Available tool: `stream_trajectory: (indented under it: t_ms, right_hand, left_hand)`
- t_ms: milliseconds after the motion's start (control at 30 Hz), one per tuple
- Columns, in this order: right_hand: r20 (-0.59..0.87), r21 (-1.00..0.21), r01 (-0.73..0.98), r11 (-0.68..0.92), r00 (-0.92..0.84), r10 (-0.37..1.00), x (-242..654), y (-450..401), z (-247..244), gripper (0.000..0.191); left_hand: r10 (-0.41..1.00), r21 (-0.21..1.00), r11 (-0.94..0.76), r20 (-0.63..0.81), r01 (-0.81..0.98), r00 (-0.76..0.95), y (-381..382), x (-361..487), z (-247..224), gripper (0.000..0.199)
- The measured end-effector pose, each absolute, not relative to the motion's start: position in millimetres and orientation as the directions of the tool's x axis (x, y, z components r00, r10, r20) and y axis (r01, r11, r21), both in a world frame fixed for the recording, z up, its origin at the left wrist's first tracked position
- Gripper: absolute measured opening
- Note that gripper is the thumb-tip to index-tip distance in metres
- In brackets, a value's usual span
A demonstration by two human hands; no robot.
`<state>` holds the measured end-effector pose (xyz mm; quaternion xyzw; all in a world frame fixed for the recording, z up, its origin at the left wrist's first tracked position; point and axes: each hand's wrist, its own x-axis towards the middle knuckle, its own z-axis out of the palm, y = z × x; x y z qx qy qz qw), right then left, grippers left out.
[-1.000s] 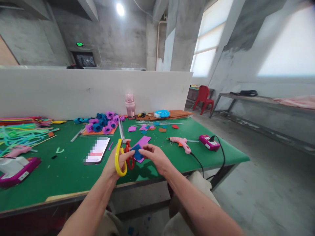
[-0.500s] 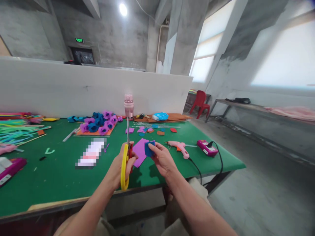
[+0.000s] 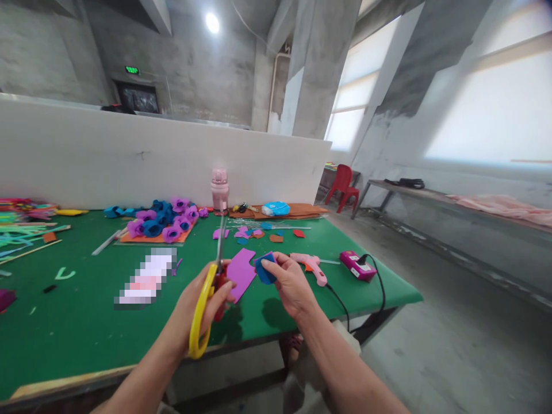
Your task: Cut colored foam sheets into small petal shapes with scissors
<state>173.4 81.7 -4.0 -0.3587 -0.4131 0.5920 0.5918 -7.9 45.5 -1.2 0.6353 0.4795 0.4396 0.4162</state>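
My left hand (image 3: 199,302) is closed around scissors (image 3: 199,322) with one yellow and one red handle; their blades point up and away from me. Between thumb and fingers, my right hand (image 3: 294,284) pinches a small blue foam piece (image 3: 264,270), with a sliver of purple along its top edge. Under and between both hands, a purple foam sheet (image 3: 241,275) lies on the green table. The scissor blades are apart from the blue piece.
Ahead lie small foam scraps (image 3: 276,238) and a bunch of purple and blue foam flowers (image 3: 160,221). A pink glue gun (image 3: 314,268) and a magenta box (image 3: 357,265) with a cord are on the right. A pink bottle (image 3: 219,192) stands before a white panel (image 3: 172,164).
The view has shifted slightly right. My left hand and the scissors have come lower and nearer, the yellow handle tilting more. The blue piece has turned a little in my right hand.
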Motion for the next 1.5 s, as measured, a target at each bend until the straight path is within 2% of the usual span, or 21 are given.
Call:
stream_trajectory:
  t_ms: [67, 167, 300, 433, 567, 733, 900, 1267, 1500]
  right_hand:
    - [0.054, -0.921, -0.389, 0.019, -0.079, 0.995, 170.8, 79.3, -5.9, 0.023]
    - [0.053, -0.922, -0.388, 0.004, -0.117, 0.992, 170.8, 77.4, -5.4, 0.023]
    - [0.057, -0.943, -0.333, -0.007, -0.181, 0.982, 180.2, 77.6, -1.2, 0.027]
    - [0.06, -0.961, -0.277, 0.004, -0.193, 0.979, 189.4, 77.3, -1.4, 0.031]
    - [0.063, -0.964, -0.267, 0.014, -0.174, 0.983, 191.6, 75.4, -4.3, 0.03]
    - [0.084, -0.966, -0.256, 0.042, -0.152, 0.985, 187.8, 72.6, -4.7, 0.028]
    - [0.099, -0.979, -0.194, 0.066, -0.169, 0.981, 184.7, 70.9, -4.4, 0.027]
    - [0.085, -0.979, -0.197, 0.049, -0.179, 0.98, 185.8, 71.4, -5.7, 0.028]
    - [0.094, -0.982, -0.182, 0.057, -0.201, 0.975, 187.9, 71.6, -5.3, 0.027]
  left_hand:
    - [0.977, 0.962, -0.198, 0.179, 0.19, 0.111, 49.4, -11.3, -1.1, 0.049]
    - [0.967, 0.92, -0.242, 0.203, 0.309, 0.153, 47.5, -16.8, 0.9, 0.042]
    - [0.934, 0.759, -0.328, 0.172, 0.562, 0.313, 32.4, -22.1, 7.0, 0.036]
    - [0.917, 0.585, -0.368, 0.1, 0.723, 0.386, 20.6, -27.5, 11.7, 0.044]
    - [0.91, 0.466, -0.359, -0.017, 0.809, 0.413, 17.0, -28.2, 13.6, 0.044]
    - [0.908, 0.379, -0.356, -0.076, 0.854, 0.412, 16.2, -20.2, 15.7, 0.045]
    - [0.907, 0.37, -0.356, -0.084, 0.858, 0.412, 18.3, -16.7, 14.3, 0.047]
    - [0.895, 0.388, -0.396, -0.038, 0.832, 0.444, 19.5, -21.1, 8.4, 0.048]
    - [0.878, 0.471, -0.422, -0.001, 0.775, 0.479, 17.6, -23.3, 9.6, 0.042]
